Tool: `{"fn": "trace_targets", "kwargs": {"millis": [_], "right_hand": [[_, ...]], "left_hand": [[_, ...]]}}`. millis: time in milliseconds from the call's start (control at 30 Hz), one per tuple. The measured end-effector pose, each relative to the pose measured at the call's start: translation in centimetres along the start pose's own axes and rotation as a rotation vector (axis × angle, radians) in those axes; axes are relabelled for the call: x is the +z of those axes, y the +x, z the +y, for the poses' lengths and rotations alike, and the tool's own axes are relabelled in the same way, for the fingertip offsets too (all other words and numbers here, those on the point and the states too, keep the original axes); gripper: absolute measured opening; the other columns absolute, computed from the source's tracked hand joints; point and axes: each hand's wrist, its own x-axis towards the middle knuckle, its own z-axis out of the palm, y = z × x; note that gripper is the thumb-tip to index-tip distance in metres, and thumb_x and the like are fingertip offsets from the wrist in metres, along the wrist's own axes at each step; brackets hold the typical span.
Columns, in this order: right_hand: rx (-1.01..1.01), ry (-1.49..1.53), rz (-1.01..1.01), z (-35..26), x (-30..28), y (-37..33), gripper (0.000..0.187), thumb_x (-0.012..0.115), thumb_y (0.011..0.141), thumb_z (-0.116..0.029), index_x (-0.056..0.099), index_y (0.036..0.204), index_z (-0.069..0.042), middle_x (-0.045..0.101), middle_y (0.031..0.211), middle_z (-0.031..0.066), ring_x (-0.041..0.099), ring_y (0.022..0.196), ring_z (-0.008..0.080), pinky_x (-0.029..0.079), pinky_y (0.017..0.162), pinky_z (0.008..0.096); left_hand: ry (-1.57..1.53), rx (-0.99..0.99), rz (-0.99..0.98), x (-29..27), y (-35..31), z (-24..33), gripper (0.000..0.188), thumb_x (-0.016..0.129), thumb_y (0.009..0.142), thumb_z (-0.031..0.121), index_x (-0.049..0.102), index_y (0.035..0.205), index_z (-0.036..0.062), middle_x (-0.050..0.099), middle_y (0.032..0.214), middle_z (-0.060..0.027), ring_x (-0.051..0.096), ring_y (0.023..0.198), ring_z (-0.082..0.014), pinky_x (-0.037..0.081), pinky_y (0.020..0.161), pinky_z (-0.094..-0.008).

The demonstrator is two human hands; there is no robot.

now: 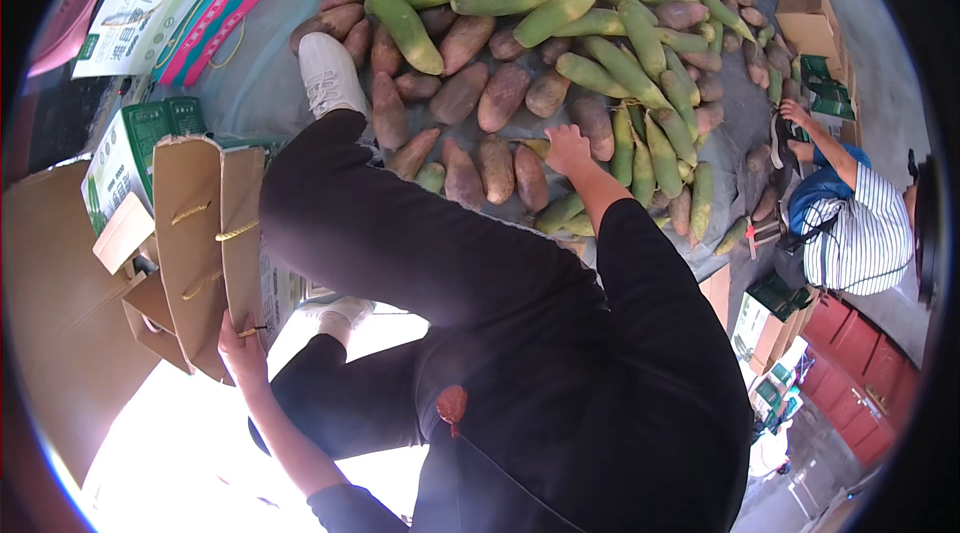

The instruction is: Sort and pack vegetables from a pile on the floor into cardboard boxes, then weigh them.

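Observation:
At the left, my left hand (243, 351) grips the lower edge of a flattened brown cardboard carton (188, 233) with yellow rope handles. My right hand (568, 149) reaches down into the heap with its fingers curled. A yellowish-green tip shows beside these fingers, but what they close on is hidden. Around the right hand lie stubby reddish-brown root vegetables (503, 98) that look like sweet potatoes. Long green radishes (640, 38) are piled among them, mostly beyond and to the right of that hand.
My white shoe (330, 75) stands against the heap's left edge. Printed green-and-white cartons (128, 158) and a gift box (170, 3) sit at the left, near a pink tub (75, 8). At the right a person in a striped shirt (860, 233) crouches near more boxes (810, 25).

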Motion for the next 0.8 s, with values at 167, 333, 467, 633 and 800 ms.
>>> {"fn": "trace_targets", "kwargs": {"millis": [167,333,467,633,800], "right_hand": [[0.008,-0.081,-0.076,-0.6,0.9,-0.7,0.042,0.049,0.084,-0.015,0.046,0.126,-0.014,0.049,0.126,0.0091,0.041,0.122,0.0282,0.041,0.092,0.0474],[0.028,-0.154,-0.023,1.0,2.2,-0.3,0.041,0.054,0.081,-0.016,0.048,0.122,-0.014,0.048,0.122,0.0095,0.042,0.12,0.0296,0.043,0.092,0.0453],[0.04,-0.146,-0.031,-1.1,0.0,-2.2,0.046,0.065,0.074,-0.018,0.049,0.117,-0.014,0.049,0.121,0.0104,0.044,0.118,0.0298,0.045,0.09,0.0447],[0.0,-0.021,0.059,1.3,2.4,-1.8,0.051,0.071,0.069,-0.019,0.049,0.114,-0.013,0.056,0.115,0.0119,0.052,0.11,0.0316,0.045,0.088,0.0455],[-0.052,0.191,0.228,3.3,1.1,-2.3,0.047,0.072,0.067,-0.015,0.049,0.108,-0.008,0.058,0.113,0.0137,0.054,0.104,0.0372,0.045,0.084,0.0442]], "left_hand": [[0.016,-0.04,0.008,-0.3,-0.3,0.7,0.022,0.054,0.085,0.005,0.057,0.106,-0.0005,0.062,0.084,-0.0197,0.062,0.077,-0.0297,0.047,0.071,-0.0334],[-0.003,-0.091,-0.013,0.5,0.3,-0.3,0.027,0.057,0.082,0.004,0.057,0.109,0.0002,0.064,0.093,-0.019,0.062,0.086,-0.0333,0.047,0.076,-0.0358],[-0.013,-0.109,0.008,-0.5,-0.1,0.0,0.031,0.058,0.079,0.0,0.058,0.11,0.0028,0.063,0.096,-0.0173,0.062,0.088,-0.0325,0.048,0.077,-0.0355],[-0.095,-0.111,-0.008,-0.6,0.1,0.5,0.032,0.058,0.078,-0.001,0.058,0.109,0.0033,0.063,0.096,-0.0171,0.061,0.089,-0.0337,0.048,0.077,-0.0359],[-0.053,-0.08,0.023,-0.5,-0.1,0.2,0.034,0.059,0.075,-0.001,0.058,0.109,0.0044,0.062,0.098,-0.0177,0.06,0.091,-0.0357,0.048,0.078,-0.0383]]}}
